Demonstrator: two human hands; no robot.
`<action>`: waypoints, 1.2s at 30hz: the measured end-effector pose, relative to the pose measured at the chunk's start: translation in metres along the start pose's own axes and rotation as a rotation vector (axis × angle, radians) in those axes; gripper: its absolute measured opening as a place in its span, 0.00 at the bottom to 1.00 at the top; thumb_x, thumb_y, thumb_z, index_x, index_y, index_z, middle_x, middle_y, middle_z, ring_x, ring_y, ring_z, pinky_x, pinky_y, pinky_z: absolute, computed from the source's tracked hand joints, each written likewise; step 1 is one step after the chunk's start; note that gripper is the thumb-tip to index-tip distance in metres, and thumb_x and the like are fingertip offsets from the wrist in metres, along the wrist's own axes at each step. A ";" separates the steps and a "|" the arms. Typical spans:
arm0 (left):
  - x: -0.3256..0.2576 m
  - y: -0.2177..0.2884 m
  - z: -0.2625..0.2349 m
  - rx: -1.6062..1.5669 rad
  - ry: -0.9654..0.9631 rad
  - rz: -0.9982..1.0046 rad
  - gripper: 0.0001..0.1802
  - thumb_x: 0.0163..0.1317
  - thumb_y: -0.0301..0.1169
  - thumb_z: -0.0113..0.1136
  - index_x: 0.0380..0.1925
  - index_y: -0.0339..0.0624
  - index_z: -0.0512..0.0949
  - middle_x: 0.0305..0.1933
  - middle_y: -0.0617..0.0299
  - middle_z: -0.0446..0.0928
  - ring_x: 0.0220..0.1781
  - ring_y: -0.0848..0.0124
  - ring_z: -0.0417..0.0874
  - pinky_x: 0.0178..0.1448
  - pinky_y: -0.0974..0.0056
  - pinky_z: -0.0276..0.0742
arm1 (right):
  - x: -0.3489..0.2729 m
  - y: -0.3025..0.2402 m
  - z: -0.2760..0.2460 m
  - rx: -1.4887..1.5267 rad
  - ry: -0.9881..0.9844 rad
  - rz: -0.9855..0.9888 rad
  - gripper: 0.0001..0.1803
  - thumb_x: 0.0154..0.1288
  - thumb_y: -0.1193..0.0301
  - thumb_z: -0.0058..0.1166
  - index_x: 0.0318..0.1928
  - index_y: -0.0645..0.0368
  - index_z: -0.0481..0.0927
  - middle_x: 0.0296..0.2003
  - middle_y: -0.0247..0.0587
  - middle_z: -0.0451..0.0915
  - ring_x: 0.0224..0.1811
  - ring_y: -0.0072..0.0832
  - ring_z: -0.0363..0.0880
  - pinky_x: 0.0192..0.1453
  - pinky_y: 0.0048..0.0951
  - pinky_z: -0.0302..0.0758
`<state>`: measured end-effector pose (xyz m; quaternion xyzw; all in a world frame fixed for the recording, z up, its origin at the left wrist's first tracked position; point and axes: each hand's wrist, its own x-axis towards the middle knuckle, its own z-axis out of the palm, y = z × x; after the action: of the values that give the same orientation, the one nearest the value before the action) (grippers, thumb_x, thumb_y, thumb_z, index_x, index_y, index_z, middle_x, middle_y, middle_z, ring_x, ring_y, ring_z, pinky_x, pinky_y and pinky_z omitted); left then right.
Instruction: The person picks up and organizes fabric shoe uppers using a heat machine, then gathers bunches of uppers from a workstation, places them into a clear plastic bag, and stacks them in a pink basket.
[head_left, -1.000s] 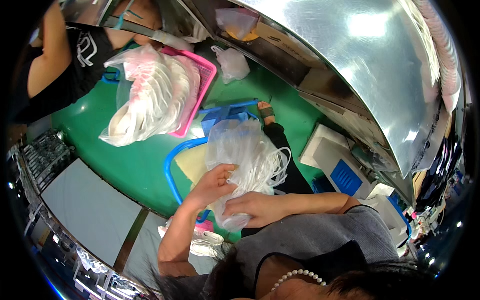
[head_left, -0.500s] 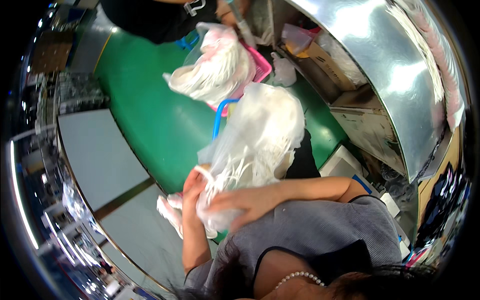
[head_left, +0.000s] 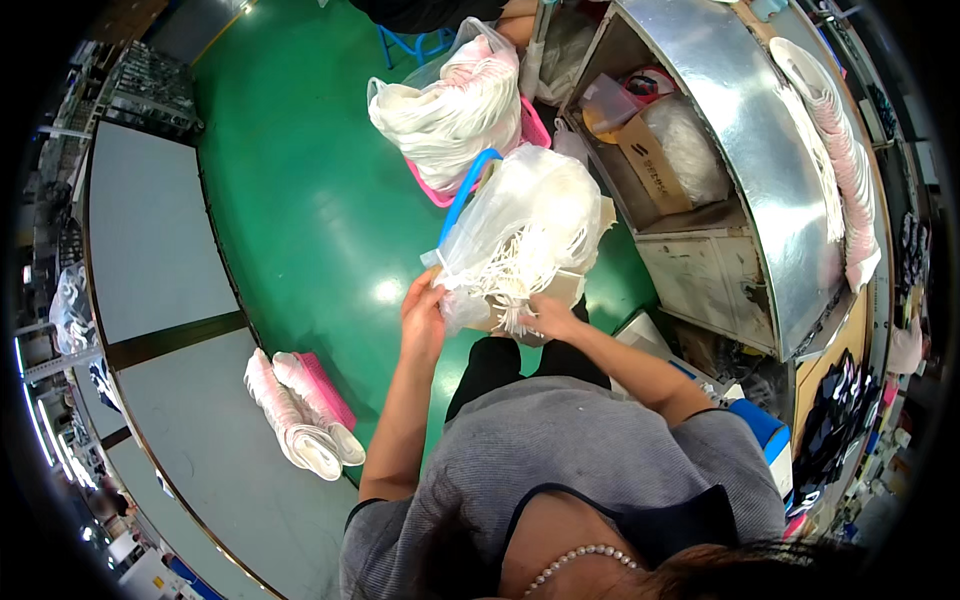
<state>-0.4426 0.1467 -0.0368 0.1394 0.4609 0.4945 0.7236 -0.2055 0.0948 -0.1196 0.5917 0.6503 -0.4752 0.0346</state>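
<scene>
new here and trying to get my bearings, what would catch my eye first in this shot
The big clear plastic bag stuffed with white pieces, at centre, gripped at its lower end by the left hand and right hand. Just beyond it, a second full bag sits in a pink basket on the glossy green floor. To the right curves a shiny metal workbench, with a long row of pink-and-white pieces along its top.

Floor (head_left: 310,220) at 9 o'clock is wide open; metal cabinet (head_left: 740,190) at 3 and pink basket (head_left: 530,125) at 12 crowd the clear bag (head_left: 530,215).
</scene>
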 end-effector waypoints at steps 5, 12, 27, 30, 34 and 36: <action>0.000 -0.009 0.020 0.075 -0.100 -0.017 0.20 0.59 0.20 0.51 0.53 0.35 0.69 0.48 0.56 0.74 0.50 0.69 0.75 0.57 0.65 0.70 | 0.039 0.007 0.059 0.460 0.415 0.364 0.35 0.53 0.57 0.61 0.54 0.66 0.64 0.39 0.60 0.77 0.43 0.51 0.78 0.48 0.42 0.73; 0.032 -0.037 -0.005 0.546 -0.070 0.145 0.20 0.60 0.21 0.51 0.54 0.42 0.71 0.42 0.59 0.75 0.32 0.73 0.76 0.41 0.67 0.73 | -0.069 0.000 -0.112 0.550 0.073 -0.001 0.24 0.56 0.69 0.56 0.51 0.67 0.71 0.40 0.44 0.79 0.37 0.29 0.77 0.44 0.29 0.75; 0.072 0.030 0.035 1.553 -0.415 0.737 0.22 0.51 0.27 0.62 0.49 0.43 0.74 0.49 0.50 0.74 0.47 0.53 0.76 0.50 0.57 0.74 | -0.143 -0.133 -0.379 1.020 0.353 -0.340 0.28 0.57 0.69 0.57 0.59 0.60 0.67 0.51 0.42 0.74 0.52 0.28 0.75 0.58 0.30 0.72; 0.106 0.087 0.036 1.237 -0.418 0.531 0.23 0.52 0.26 0.63 0.50 0.45 0.75 0.48 0.54 0.74 0.47 0.60 0.77 0.45 0.62 0.75 | -0.113 -0.159 -0.389 0.809 0.169 -0.291 0.32 0.53 0.72 0.58 0.61 0.58 0.65 0.46 0.34 0.72 0.49 0.21 0.70 0.57 0.23 0.65; 0.165 0.206 0.065 0.911 -0.510 0.556 0.33 0.53 0.29 0.66 0.59 0.39 0.66 0.59 0.54 0.70 0.58 0.65 0.72 0.54 0.64 0.70 | -0.068 -0.217 -0.407 0.557 0.240 -0.142 0.35 0.51 0.66 0.60 0.61 0.60 0.65 0.48 0.38 0.75 0.49 0.24 0.74 0.56 0.27 0.69; 0.173 0.268 0.111 0.739 -0.727 0.646 0.47 0.49 0.35 0.70 0.66 0.38 0.55 0.68 0.49 0.59 0.69 0.61 0.59 0.65 0.60 0.60 | -0.057 -0.265 -0.426 0.561 0.310 -0.144 0.35 0.50 0.67 0.59 0.60 0.61 0.65 0.45 0.41 0.77 0.47 0.26 0.75 0.55 0.28 0.70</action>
<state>-0.4959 0.4479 0.1076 0.6738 0.2599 0.4170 0.5518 -0.1804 0.3737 0.3006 0.5957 0.5319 -0.5415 -0.2629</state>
